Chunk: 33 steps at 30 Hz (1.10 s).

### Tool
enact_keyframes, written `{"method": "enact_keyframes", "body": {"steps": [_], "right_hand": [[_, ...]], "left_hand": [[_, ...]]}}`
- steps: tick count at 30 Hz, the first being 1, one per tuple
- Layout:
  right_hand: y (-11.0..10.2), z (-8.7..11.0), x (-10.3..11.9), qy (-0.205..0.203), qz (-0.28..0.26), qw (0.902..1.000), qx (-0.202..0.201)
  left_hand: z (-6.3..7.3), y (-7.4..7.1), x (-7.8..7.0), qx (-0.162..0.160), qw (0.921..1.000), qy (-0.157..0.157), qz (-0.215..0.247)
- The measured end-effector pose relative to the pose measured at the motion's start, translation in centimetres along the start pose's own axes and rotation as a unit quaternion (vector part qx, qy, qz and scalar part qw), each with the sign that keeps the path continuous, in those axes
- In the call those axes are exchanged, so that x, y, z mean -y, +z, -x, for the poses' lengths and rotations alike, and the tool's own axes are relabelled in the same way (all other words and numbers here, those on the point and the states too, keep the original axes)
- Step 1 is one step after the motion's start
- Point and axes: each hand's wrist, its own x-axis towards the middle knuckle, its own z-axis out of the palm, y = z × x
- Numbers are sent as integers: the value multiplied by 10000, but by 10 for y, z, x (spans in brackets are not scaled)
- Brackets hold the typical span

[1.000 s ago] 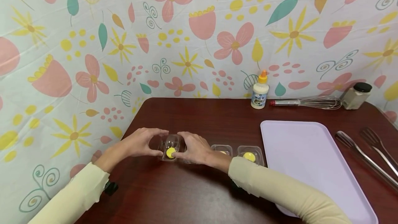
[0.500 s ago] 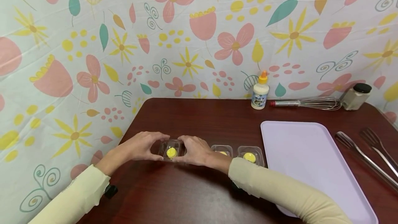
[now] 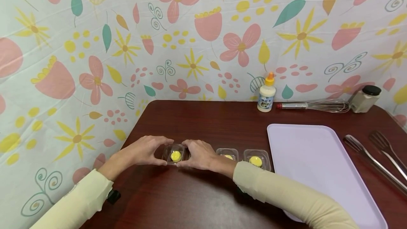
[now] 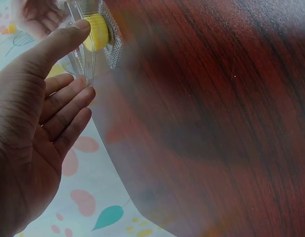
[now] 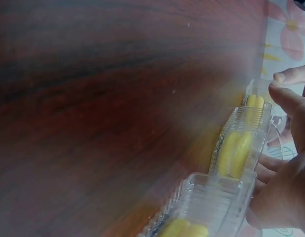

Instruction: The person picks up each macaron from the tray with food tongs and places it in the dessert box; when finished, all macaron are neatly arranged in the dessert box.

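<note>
A small clear plastic box (image 3: 175, 147) stands at the left of the dark wooden table, its lid down over a round yellow macaron (image 3: 176, 156). My left hand (image 3: 148, 150) pinches the box's left side, thumb at the near corner and fingers at the far one. Opposite it, my right hand (image 3: 199, 154) holds the right side the same way. In the left wrist view the left thumb (image 4: 73, 32) lies on the lid's edge. A second clear box (image 5: 241, 143) with yellow macarons sits beside my right hand, mostly hidden in the head view.
Two more clear boxes, one in the middle (image 3: 227, 150) and one to its right (image 3: 267, 165), hold yellow pieces. Beyond are a lilac tray (image 3: 318, 172) and metal tongs (image 3: 375, 165). A squeeze bottle (image 3: 266, 98), whisk (image 3: 314, 105) and black-lidded jar (image 3: 365, 99) line the back.
The lid, raised at the back of the box a second ago, has come down over the macaron. Both hands have lowered slightly with it and stay on the box's sides.
</note>
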Motion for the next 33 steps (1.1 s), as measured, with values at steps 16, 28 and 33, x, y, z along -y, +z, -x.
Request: {"method": "enact_keyframes", "body": {"steps": [16,28,33], "right_hand": [[1,-1,2,-32,198,9998,-17],[1,-1,0,-80,196,9998,9],[-6,0,-2,-125,93,9997,177]], "left_hand": [[-2,2,-1,157,9998,-83,54],[-2,4,0,149,9994,-109,286],[-2,4,-1,176,9992,-159,318]]}}
